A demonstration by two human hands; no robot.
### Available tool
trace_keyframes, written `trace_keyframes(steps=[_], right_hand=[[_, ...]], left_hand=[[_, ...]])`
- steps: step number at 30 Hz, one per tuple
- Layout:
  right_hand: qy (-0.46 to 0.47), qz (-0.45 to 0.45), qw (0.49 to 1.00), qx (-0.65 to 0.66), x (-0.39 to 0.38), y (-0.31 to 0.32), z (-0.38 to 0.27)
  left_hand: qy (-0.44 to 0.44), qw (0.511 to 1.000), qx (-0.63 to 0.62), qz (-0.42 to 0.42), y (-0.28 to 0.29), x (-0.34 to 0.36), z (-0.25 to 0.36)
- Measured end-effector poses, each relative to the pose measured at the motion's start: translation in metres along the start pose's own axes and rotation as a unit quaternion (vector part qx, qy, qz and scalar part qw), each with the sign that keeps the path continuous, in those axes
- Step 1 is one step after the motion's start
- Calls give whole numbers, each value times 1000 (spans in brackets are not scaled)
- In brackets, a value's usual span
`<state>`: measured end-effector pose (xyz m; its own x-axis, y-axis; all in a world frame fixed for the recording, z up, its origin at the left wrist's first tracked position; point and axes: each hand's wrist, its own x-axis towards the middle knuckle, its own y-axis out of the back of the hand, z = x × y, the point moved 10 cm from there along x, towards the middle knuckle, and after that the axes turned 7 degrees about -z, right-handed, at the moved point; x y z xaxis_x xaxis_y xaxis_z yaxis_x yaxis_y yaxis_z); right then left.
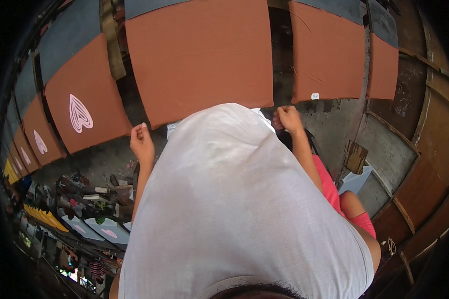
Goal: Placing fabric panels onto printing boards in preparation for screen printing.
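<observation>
A plain brown-orange cloth piece lies stretched flat over a board in front of me, its near edge by my waist. My left hand is just off its near left corner, fingers curled in and thumb against them. By its near right corner is my right hand, curled closed, its inner fingers slightly blurred. Whether either hand holds anything small is hidden. To the left, a similar brown cloth piece bears a pink striped heart. On the right, another brown cloth piece is plain, with a small white label.
More boards with brown cloth and pink hearts run off to the far left. Below them are grey-blue pieces with pink prints and a clutter of items. Someone in pink clothing is close at my right. Brown wall panels stand beyond.
</observation>
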<state>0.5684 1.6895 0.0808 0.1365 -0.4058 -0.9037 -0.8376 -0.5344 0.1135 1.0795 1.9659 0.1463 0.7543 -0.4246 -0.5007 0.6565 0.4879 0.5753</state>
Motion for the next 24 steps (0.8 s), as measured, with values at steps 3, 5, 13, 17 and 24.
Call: trace_keyframes(steps=[3, 5, 13, 17, 24], right_hand=[[35, 58, 867, -494, -48, -10, -101], [101, 106, 859, -490, -76, -23, -164], [160, 93, 969, -162, -25, -36, -114], [116, 24, 993, 18, -11, -51, -97], [84, 0, 988, 132, -18, -62, -104]], left_hand=[[-120, 989, 76, 33, 18, -14, 79], [-182, 975, 127, 27, 21, -11, 111], [58, 968, -187, -158, -32, 28, 40], [127, 907, -354, -189, -42, 24, 30], [134, 890, -393, -188, -51, 26, 32]])
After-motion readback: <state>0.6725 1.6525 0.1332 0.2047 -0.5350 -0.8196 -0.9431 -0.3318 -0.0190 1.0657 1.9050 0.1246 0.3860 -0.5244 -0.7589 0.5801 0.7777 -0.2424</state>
